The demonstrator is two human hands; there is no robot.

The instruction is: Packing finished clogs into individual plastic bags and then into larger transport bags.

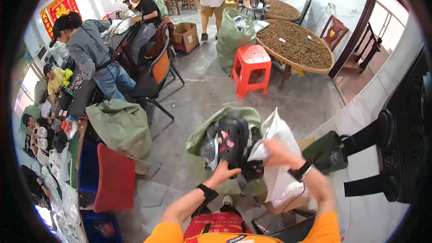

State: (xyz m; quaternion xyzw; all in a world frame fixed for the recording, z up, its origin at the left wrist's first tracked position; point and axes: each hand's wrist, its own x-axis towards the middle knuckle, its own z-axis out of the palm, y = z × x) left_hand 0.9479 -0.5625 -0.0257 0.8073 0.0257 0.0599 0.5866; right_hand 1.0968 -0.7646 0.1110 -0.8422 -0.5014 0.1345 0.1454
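My left hand (223,171) grips the lower edge of a black clog shoe (231,138) with small coloured charms on it. The shoe is held upright over an open green sack (200,135) on the floor. My right hand (275,150) pinches the mouth of a clear white plastic bag (278,130) just right of the shoe. More of that bag hangs below my right wrist. Both wrists wear black bands. Other dark shoes lie in the sack under the held one.
A cardboard box (294,202) sits under the bag. A red plastic stool (250,67), a tall green sack (231,33) and round trays of brown material (297,45) stand ahead. On the left, people work at a long table (74,103) beside an orange-backed chair (155,78).
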